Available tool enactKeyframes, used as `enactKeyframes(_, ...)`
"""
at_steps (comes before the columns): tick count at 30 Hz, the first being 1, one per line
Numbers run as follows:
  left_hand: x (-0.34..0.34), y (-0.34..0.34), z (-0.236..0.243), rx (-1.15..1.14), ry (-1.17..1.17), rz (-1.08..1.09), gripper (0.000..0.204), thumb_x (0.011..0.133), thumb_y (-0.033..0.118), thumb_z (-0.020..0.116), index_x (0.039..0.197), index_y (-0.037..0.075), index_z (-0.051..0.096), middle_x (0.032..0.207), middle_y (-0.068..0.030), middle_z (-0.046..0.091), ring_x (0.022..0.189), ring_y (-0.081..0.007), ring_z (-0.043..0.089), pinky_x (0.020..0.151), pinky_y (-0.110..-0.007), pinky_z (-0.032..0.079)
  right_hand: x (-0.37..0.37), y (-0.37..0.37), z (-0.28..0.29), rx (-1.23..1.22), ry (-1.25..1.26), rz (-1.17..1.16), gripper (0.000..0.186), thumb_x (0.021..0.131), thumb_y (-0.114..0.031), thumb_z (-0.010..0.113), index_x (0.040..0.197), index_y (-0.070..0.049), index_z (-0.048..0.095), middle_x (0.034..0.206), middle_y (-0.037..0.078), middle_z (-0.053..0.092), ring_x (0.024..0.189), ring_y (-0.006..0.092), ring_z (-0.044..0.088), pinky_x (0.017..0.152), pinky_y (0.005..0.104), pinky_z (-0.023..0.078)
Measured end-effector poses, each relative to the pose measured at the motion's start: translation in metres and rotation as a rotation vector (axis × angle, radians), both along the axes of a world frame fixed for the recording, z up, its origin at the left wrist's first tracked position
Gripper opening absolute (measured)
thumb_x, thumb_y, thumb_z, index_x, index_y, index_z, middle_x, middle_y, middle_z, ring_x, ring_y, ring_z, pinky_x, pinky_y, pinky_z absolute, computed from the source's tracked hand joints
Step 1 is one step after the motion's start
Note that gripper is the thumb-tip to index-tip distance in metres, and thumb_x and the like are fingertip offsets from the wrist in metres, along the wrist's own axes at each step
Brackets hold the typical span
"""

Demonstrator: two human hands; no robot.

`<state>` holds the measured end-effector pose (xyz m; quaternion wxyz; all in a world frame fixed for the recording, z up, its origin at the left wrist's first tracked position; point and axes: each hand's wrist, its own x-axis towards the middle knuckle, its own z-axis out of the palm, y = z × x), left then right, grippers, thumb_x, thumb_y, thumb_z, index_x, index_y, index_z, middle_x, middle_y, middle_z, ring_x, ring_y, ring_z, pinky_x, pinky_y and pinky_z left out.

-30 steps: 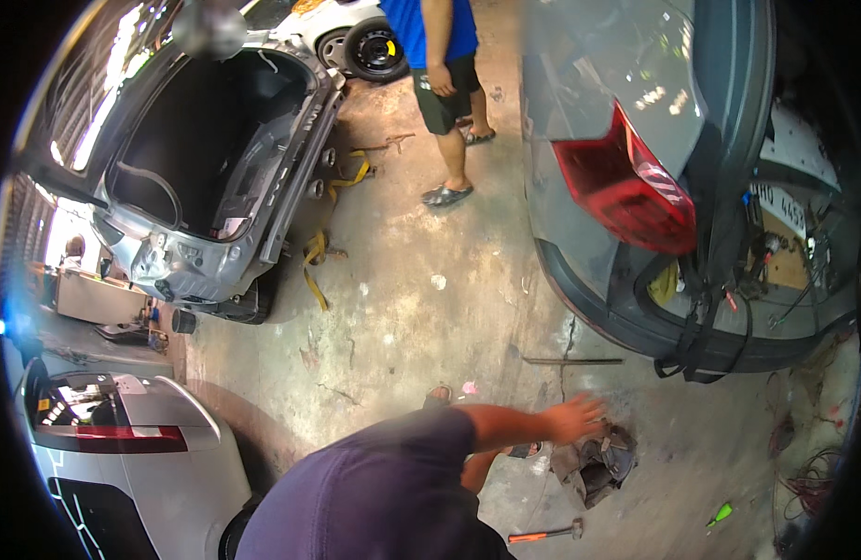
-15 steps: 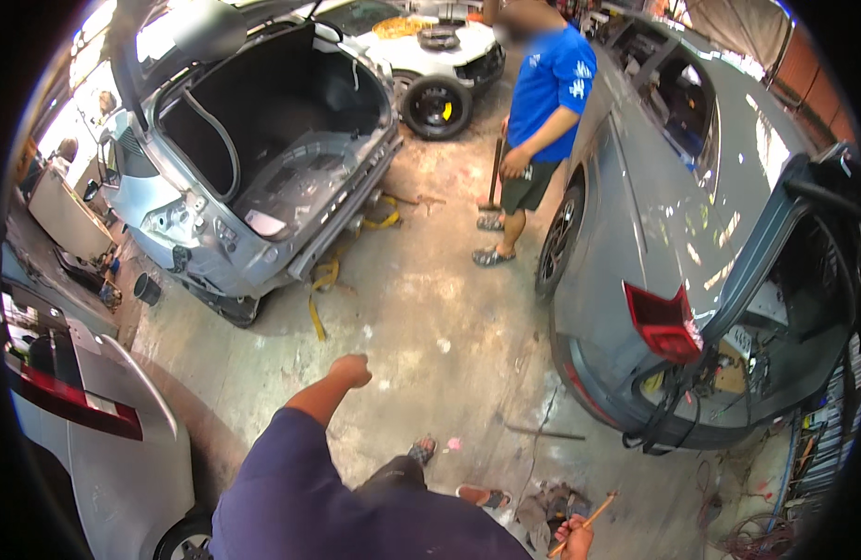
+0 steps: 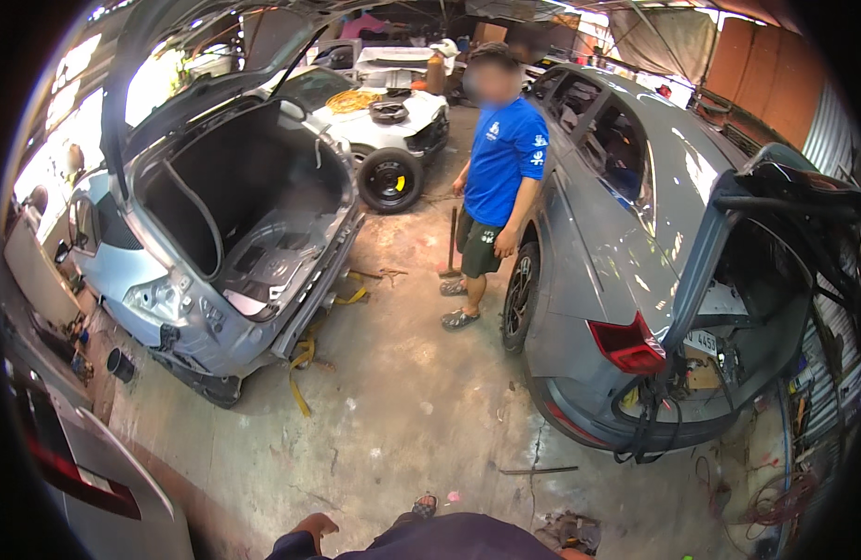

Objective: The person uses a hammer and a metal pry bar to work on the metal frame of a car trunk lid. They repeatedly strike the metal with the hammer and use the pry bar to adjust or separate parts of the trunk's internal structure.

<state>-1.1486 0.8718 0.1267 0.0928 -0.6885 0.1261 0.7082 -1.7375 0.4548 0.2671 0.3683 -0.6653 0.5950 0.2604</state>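
Head: left grip (image 3: pixel 317 528), right grip (image 3: pixel 574 554) near lower edge, can't tell state; roomy floor (image 3: pixel 402 401) beside grey car (image 3: pixel 580 299)

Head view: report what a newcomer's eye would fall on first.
A blue-shirted person would likely catch the eye first, standing just above centre. Next come the silver car at left, its trunk gaping open, and the red tail light on the grey car at right.
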Motion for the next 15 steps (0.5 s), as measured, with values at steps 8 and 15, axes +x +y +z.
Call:
enactKeyframes(8,0.086,-0.091,0.017,-0.276,-0.473,-0.32,0.065,0.096,0.055,0.061,0.132,0.001,0.074,0.144,-0.025,0.065,0.133,-0.0355,0.065,0.114,-0.045,0.049,-0.067,0.008,0.005,-0.157,-0.097,-0.574,0.035,0.089,-0.03,0.081,0.12,-0.015,0.079,0.094,0.01,0.079,0.081,0.0216,0.075,0.072,0.0449,0.061)
enactKeyframes(15,0.097,-0.289,0.097,-0.744,-0.543,0.114,0.056,0.092,0.038,0.074,0.136,0.005,0.07,0.135,-0.0191,0.072,0.13,-0.0399,0.065,0.109,-0.053,0.053,-0.135,0.074,-0.064,-0.051,0.084,-0.533,0.035,0.089,-0.034,0.081,0.12,-0.017,0.079,0.094,0.01,0.079,0.084,0.0216,0.075,0.074,0.0458,0.061)
